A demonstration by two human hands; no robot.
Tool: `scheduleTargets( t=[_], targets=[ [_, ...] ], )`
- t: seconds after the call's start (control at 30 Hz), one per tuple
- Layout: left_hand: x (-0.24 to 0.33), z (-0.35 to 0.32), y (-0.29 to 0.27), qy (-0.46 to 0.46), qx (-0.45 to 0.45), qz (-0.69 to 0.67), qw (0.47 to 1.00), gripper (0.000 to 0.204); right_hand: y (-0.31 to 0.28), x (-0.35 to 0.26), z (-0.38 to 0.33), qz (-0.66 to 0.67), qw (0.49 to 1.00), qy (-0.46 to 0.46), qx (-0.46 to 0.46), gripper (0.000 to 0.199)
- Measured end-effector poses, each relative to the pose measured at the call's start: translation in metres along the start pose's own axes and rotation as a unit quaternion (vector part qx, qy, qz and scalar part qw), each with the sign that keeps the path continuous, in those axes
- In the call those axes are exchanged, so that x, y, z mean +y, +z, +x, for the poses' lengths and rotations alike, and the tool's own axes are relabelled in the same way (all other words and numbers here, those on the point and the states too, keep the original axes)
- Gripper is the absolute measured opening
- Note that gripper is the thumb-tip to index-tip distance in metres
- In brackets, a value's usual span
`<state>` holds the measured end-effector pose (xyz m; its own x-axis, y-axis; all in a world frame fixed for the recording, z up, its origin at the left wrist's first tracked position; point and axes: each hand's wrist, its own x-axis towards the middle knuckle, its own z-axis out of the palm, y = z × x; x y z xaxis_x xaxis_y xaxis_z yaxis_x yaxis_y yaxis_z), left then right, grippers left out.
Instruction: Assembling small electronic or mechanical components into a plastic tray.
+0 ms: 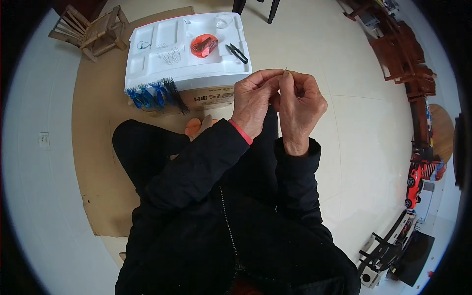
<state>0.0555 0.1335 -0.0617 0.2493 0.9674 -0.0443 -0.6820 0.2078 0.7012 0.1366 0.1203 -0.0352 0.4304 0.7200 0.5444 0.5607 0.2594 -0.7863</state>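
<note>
My left hand and my right hand meet in front of me, to the right of a white foam tray. Between my right thumb and forefinger a tiny thin needle-like piece sticks up. The fingers of my left hand are closed in a pinch against it; what they grip is hidden. In the tray lie many fine wire-like pieces, a green thread loop, an orange-red round dish with a dark red item, and black thread snips.
Blue strand bundles and a black bundle hang over the tray's near edge. A cardboard box supports the tray. A clear cup sits at its far right. A wooden chair stands far left; a red toy car is at right.
</note>
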Motion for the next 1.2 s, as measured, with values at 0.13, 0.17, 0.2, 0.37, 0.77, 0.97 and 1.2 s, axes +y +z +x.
scheduleTargets(
  t=[0.13,0.17,0.2,0.37,0.77,0.97,1.2],
  targets=[
    [0.0002,0.0003,-0.0007,-0.011,-0.002,-0.007,1.000,0.022,-0.0002,-0.0026,0.0003,-0.003,1.000,-0.008,0.002,0.009],
    [0.0004,0.0003,-0.0003,-0.010,-0.001,-0.008,1.000,0.022,-0.0002,-0.0025,0.0004,-0.003,1.000,-0.008,0.001,0.009],
    [0.0007,0.0004,0.0003,-0.012,-0.002,-0.009,1.000,0.021,-0.0003,-0.0019,0.0007,0.004,1.000,-0.010,-0.001,0.009],
    [0.0022,0.0001,0.0019,-0.017,-0.004,-0.012,1.000,0.021,-0.0018,0.0001,0.0006,0.019,1.000,-0.005,-0.015,0.011],
    [0.0000,-0.0008,0.0037,0.010,0.002,-0.004,1.000,0.021,-0.0023,-0.0015,0.0009,0.015,1.000,-0.011,-0.011,0.012],
    [-0.0001,-0.0013,0.0028,0.016,-0.003,0.009,1.000,0.021,-0.0022,-0.0008,0.0010,0.017,1.000,-0.012,-0.011,0.012],
    [-0.0003,-0.0014,0.0044,0.021,0.001,0.013,1.000,0.021,-0.0024,-0.0001,0.0013,0.027,1.000,-0.008,-0.011,0.013]
  ],
)
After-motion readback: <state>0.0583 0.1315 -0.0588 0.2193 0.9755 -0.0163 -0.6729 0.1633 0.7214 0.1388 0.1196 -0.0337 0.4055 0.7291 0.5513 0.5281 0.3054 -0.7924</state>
